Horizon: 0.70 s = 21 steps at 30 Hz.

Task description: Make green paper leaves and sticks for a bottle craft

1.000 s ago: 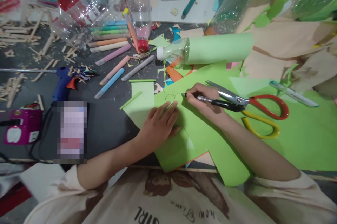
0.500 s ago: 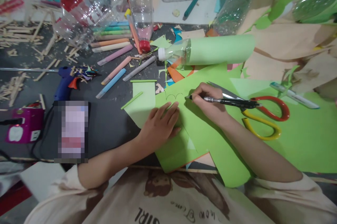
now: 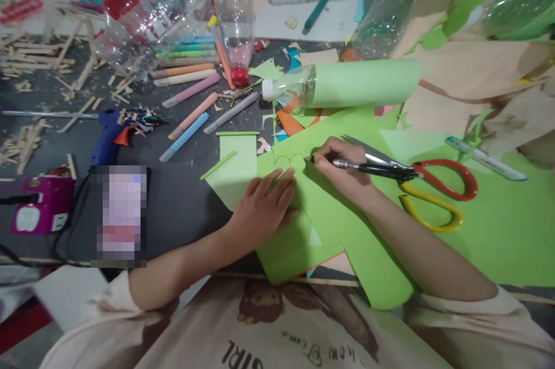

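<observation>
My right hand (image 3: 342,169) is closed round a black pen (image 3: 377,169), its tip on a bright green sheet (image 3: 329,213). A thin line of scallops (image 3: 289,158) shows on the paper just left of the tip. My left hand (image 3: 266,201) lies flat on the same sheet below that line, fingers apart, holding nothing. Scissors (image 3: 451,178) with one red and one yellow handle rest on the green paper right of my right hand, partly behind the pen. A pale green piece (image 3: 236,163) with two thin green rolls lies left of my left hand.
A bottle wrapped in light green paper (image 3: 364,82) lies beyond my hands. Markers (image 3: 191,91), a blue glue gun (image 3: 106,137), a phone (image 3: 121,213) and a purple box (image 3: 43,204) are at the left. Clear bottles (image 3: 234,10) and wood sticks (image 3: 39,56) lie farther back.
The pen tip has moved very slightly left, and the drawn curve near it reaches a little farther right. My left hand stays in place on the paper.
</observation>
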Tool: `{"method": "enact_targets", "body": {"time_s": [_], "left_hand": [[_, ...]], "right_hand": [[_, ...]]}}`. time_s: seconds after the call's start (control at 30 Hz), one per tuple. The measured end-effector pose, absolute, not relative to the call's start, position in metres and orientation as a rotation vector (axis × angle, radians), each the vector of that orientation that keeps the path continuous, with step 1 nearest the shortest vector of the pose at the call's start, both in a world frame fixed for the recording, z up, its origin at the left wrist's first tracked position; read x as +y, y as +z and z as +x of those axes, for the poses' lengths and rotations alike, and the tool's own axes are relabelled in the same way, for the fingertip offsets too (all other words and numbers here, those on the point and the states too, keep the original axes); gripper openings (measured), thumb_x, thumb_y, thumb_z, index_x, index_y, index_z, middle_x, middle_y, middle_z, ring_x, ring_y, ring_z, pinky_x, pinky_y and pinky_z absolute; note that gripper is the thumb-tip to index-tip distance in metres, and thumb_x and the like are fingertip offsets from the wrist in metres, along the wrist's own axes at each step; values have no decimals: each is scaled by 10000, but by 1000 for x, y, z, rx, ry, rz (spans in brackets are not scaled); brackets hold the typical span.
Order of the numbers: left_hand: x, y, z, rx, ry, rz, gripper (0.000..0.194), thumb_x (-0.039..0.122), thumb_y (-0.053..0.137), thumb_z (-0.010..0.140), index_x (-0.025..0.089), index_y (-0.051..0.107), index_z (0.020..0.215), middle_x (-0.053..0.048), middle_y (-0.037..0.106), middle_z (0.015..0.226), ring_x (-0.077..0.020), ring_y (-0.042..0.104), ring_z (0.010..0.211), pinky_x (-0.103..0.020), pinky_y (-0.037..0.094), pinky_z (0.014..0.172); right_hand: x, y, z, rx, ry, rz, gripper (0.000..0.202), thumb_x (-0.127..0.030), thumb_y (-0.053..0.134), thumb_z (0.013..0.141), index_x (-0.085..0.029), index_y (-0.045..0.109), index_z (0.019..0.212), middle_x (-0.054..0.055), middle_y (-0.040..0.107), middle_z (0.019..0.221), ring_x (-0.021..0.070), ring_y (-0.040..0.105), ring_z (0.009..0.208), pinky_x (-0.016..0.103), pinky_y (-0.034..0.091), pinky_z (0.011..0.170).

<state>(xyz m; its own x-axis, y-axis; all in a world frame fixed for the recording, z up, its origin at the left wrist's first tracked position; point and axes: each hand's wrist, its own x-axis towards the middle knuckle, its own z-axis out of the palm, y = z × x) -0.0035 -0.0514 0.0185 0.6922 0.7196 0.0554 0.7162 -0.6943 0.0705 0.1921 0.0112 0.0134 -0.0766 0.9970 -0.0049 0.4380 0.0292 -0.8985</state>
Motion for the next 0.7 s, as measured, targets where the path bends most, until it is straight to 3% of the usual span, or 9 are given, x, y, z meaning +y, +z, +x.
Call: {"method": "enact_targets", "body": {"time_s": [0.13, 0.5, 0.6, 0.7], "left_hand": [[-51, 18, -4, 1196, 138, 2824, 411, 332, 524, 975, 93, 593, 1302, -172, 600, 1405, -294, 558, 1276, -389, 473, 924], [-51, 18, -4, 1215, 136, 2855, 400, 341, 528, 976, 97, 614, 1280, -131, 614, 1403, -277, 577, 1248, -374, 475, 915], [-50, 16, -6, 1212, 144, 2835, 393, 342, 538, 971, 114, 615, 1281, -142, 620, 1393, -276, 575, 1250, -376, 470, 912], [-50, 13, -8, 1207, 175, 2824, 386, 342, 530, 974, 127, 613, 1284, -142, 628, 1381, -270, 575, 1250, -377, 458, 915]], "right_hand": [[12, 14, 191, -1633, 1010, -1500, 179, -257, 528, 657, -245, 425, 511, -46, 479, 481, 130, 426, 488, 277, 335, 494], [12, 10, 195, -1595, 1060, -1480, 174, -217, 569, 669, -232, 462, 533, -50, 508, 506, 125, 471, 494, 262, 359, 496], [8, 9, 197, -1435, 1147, -1439, 125, -298, 583, 784, -224, 594, 683, -28, 614, 586, 136, 554, 519, 273, 425, 520], [8, 6, 198, -1475, 1102, -1389, 219, -392, 545, 898, -229, 691, 900, 37, 747, 811, 190, 691, 729, 338, 528, 680]]}}
